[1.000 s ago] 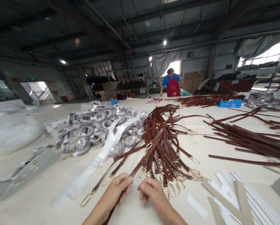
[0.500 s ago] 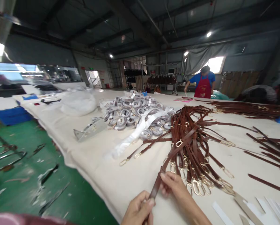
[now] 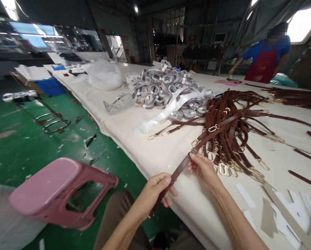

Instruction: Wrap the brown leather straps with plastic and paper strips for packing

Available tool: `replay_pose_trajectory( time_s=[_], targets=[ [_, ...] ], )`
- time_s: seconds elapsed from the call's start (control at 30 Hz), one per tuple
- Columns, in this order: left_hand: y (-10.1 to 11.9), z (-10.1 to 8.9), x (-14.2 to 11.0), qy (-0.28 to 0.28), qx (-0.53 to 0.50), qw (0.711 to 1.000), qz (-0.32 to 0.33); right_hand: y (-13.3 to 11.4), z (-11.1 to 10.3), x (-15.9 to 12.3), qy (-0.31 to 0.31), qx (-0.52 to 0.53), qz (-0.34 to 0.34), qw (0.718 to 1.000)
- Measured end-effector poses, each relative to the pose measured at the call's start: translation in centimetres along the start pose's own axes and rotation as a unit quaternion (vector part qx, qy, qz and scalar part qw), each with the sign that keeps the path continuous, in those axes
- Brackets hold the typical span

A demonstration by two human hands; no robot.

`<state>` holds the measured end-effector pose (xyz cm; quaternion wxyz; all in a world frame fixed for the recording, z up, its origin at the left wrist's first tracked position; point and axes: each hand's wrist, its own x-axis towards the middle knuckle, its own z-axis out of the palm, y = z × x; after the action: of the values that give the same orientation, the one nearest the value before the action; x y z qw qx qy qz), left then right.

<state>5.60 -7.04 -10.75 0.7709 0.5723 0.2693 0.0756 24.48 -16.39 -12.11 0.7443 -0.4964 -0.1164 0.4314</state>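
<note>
A brown leather strap (image 3: 180,168) runs taut between my two hands at the near edge of the table. My left hand (image 3: 159,189) grips its lower part, thumb on top, and the tail hangs down below that hand. Farther up, my right hand (image 3: 202,166) pinches the strap beside a loop. From there the strap leads into a heap of brown straps (image 3: 224,139) with gold-coloured metal clasps, which lies just beyond my right hand. The far end of the held strap is lost among the others.
Coiled straps in clear wrapping (image 3: 168,85) are piled mid-table, beside a clear plastic bag (image 3: 104,76). White paper strips (image 3: 282,222) lie at the near right. On the green floor stands a pink stool (image 3: 50,184). A person in a red apron (image 3: 264,64) stands across the table.
My view has tilted down and to the left, bringing the pink stool and my legs into sight. Both hands keep hold of the strap, with more of its tail now showing.
</note>
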Motion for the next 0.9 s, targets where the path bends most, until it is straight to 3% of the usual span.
replay_pose_trajectory(
  time_s=[0.3, 0.6, 0.9],
  targets=[
    [0.3, 0.1, -0.2, 0.015, 0.001, 1.0, 0.008, 1.1, 1.7, -1.4, -0.126, -0.061, 0.048, 0.989],
    [0.4, -1.0, -0.7, -0.004, 0.019, 1.0, -0.001, 1.3, 1.8, -1.3, -0.12, -0.085, 0.023, 0.989],
    [0.4, -0.4, -1.0, 0.02, 0.061, 0.997, 0.044, 1.3, 1.7, -1.7, -0.133, -0.087, 0.001, 0.987]
  ],
)
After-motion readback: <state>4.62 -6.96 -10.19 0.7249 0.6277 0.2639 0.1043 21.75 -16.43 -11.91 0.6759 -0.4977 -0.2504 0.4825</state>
